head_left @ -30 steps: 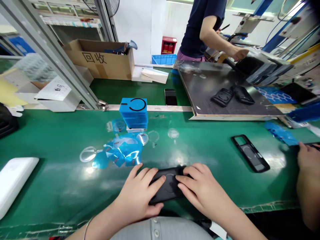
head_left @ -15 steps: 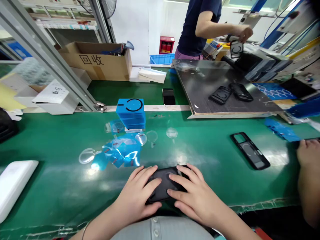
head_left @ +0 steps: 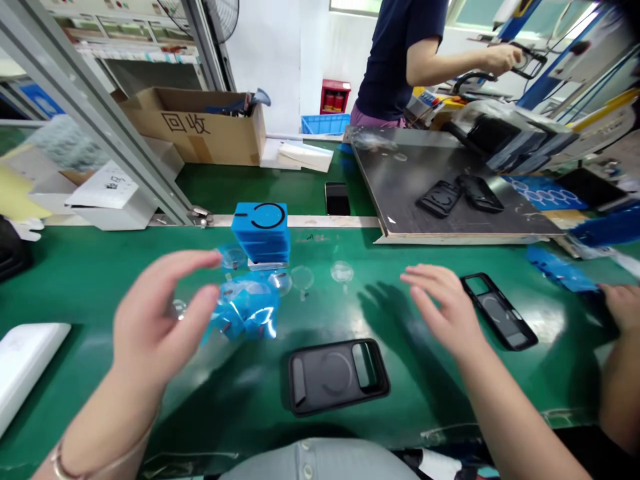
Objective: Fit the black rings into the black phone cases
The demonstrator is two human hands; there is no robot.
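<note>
A black phone case (head_left: 320,387) lies flat on the green table before me, its camera cutout toward the right and a faint ring in its middle. My left hand (head_left: 160,313) hovers to its upper left, thumb and fingers apart, holding nothing, close to the crumpled blue film pieces (head_left: 245,307). Raised at the right, my right hand (head_left: 445,310) is empty with fingers stretched out. It is nearest a second black phone case (head_left: 500,312). Beyond the film stands a stack of blue film sheets (head_left: 261,230), the top one bearing a black ring.
Clear round stickers (head_left: 342,272) lie mid-table. A dark board (head_left: 410,193) at back right carries black cases. Behind are a phone (head_left: 337,199) and a cardboard box (head_left: 215,137). A white object (head_left: 30,367) lies left. A co-worker (head_left: 400,67) stands behind; another person's hand (head_left: 623,303) is far right.
Both my hands have let go of the phone case and lifted apart, left hand to the left, right hand to the right. The co-worker's hand has moved right with a case.
</note>
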